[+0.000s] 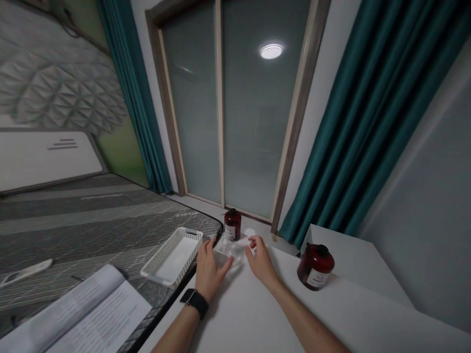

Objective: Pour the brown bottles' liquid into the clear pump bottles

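Observation:
A clear, see-through container (236, 253) is on the white tabletop between my hands; its exact kind is hard to make out. My left hand (210, 269), with a black watch (195, 302) on the wrist, grips the container's left side between thumb and fingers. To the right, my right hand (260, 260) has its fingers loosely curved and apart, close to the container with nothing visible in it. Just behind the container stands a dark red bottle (233, 224) with a black top and a white label.
A similar red bottle (315, 267) stands right of my right forearm. Left of the table, a striped mattress (121, 211) holds a white basket (172, 257), an open book (95, 311) and a white phone-like object (27, 272). A white cabinet (353, 250) adjoins at right.

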A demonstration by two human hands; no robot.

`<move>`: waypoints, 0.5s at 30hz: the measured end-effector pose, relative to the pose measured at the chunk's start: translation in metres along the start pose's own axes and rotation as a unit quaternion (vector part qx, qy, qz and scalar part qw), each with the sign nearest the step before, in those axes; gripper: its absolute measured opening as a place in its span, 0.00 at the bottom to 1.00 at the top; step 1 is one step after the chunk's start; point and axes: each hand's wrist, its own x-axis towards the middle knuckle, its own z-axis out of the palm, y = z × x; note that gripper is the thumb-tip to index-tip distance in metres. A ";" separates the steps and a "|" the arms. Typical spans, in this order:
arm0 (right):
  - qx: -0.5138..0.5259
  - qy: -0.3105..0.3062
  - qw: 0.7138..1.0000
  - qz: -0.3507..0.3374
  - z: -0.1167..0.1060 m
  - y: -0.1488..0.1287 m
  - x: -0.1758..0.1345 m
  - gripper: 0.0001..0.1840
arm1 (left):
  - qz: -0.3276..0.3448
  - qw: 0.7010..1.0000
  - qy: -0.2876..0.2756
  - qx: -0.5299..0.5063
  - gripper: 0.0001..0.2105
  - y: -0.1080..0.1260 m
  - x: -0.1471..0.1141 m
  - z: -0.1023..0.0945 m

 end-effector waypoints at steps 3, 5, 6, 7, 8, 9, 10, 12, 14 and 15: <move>0.035 0.036 0.999 0.008 0.020 0.002 0.029 0.16 | -0.005 1.000 -0.021 -0.013 0.33 0.001 -0.001 0.002; 0.052 0.050 0.997 0.006 0.030 0.000 0.048 0.21 | -0.008 0.999 -0.038 -0.014 0.33 0.001 -0.001 0.003; 0.060 0.056 0.997 0.004 0.034 -0.001 0.057 0.23 | -0.009 0.999 -0.044 -0.013 0.32 0.001 -0.002 0.003; 0.067 0.059 0.996 0.000 0.039 -0.003 0.066 0.25 | -0.010 0.999 -0.048 -0.011 0.30 0.000 -0.002 0.003; 0.074 0.060 0.995 -0.003 0.043 -0.005 0.073 0.27 | -0.010 0.999 -0.049 -0.008 0.29 0.000 -0.002 0.003; 0.081 0.059 0.995 -0.006 0.046 -0.007 0.080 0.28 | -0.010 0.999 -0.049 -0.006 0.27 -0.001 -0.002 0.003; 0.089 0.057 0.994 -0.007 0.050 -0.009 0.086 0.29 | -0.010 0.999 -0.047 -0.003 0.27 -0.001 -0.003 0.003; 0.104 0.049 0.993 -0.003 0.056 -0.011 0.096 0.31 | -0.010 0.999 -0.045 0.000 0.26 -0.001 -0.003 0.003; 0.120 0.035 0.992 0.007 0.061 -0.011 0.102 0.31 | -0.014 0.999 -0.043 0.003 0.26 0.000 -0.003 0.002; 0.129 0.024 0.991 0.012 0.063 -0.010 0.105 0.30 | -0.018 0.999 -0.042 0.004 0.26 0.000 -0.003 0.002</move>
